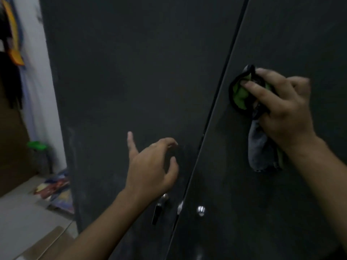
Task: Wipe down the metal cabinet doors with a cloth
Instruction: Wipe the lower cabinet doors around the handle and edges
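Observation:
Two dark grey metal cabinet doors fill the view, the left door (116,87) and the right door (293,30), split by a slanted seam. My right hand (281,107) presses a crumpled green and grey cloth (242,92) against the right door, just right of the seam; a grey tail of cloth hangs below the hand. My left hand (152,166) hovers at the left door above the handle, fingers spread and curled, holding nothing.
A metal handle (159,207) sits on the left door below my left hand, and a round silver knob (201,210) on the right door. Left of the cabinet are a white wall, hanging clothes (11,53), a green-topped object (36,145) and colourful items on the floor (56,190).

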`<state>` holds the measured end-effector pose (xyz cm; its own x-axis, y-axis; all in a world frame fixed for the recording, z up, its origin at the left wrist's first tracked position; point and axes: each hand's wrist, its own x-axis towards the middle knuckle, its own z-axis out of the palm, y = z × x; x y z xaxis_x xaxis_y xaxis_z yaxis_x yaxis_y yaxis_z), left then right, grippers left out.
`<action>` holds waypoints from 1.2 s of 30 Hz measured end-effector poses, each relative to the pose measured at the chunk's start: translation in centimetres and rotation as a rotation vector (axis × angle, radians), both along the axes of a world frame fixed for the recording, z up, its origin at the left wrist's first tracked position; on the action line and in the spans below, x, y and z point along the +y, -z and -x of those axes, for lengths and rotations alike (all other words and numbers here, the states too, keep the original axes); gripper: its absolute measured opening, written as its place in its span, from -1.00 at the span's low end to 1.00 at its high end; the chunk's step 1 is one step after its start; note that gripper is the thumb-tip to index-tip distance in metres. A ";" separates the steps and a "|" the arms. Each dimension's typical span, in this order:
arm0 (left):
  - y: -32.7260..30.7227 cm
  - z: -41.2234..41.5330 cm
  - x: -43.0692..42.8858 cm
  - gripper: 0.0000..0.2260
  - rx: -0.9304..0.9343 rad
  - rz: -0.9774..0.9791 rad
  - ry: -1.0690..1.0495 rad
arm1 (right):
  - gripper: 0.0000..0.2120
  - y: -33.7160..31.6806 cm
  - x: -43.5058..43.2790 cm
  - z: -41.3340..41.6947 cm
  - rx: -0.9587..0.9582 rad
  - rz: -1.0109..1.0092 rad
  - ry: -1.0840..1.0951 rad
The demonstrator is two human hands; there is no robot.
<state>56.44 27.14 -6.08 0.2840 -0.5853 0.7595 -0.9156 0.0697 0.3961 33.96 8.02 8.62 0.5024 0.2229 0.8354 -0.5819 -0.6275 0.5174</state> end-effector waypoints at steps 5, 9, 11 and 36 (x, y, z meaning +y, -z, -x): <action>-11.9 0.2 -1.1 -0.47 -0.154 -0.036 -0.014 | -0.58 -9.8 0.0 -1.4 -0.286 -0.110 -0.010; -19.3 -0.7 -3.1 -0.44 -0.136 0.022 0.114 | -0.48 -12.7 1.5 -4.2 -0.316 -0.209 -0.021; -22.2 -1.3 -4.1 -0.43 -0.092 0.066 0.170 | -0.44 -11.8 2.1 -5.1 -0.150 -0.189 0.043; -43.3 -23.2 -5.0 -0.43 -0.304 0.385 0.070 | -0.58 -25.9 4.5 -25.4 0.047 0.038 -0.037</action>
<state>79.69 22.10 37.20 -0.0140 -0.2560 0.9666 -0.9736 0.2238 0.0452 59.38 12.48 34.56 0.5318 0.2729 0.8017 -0.5333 -0.6274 0.5674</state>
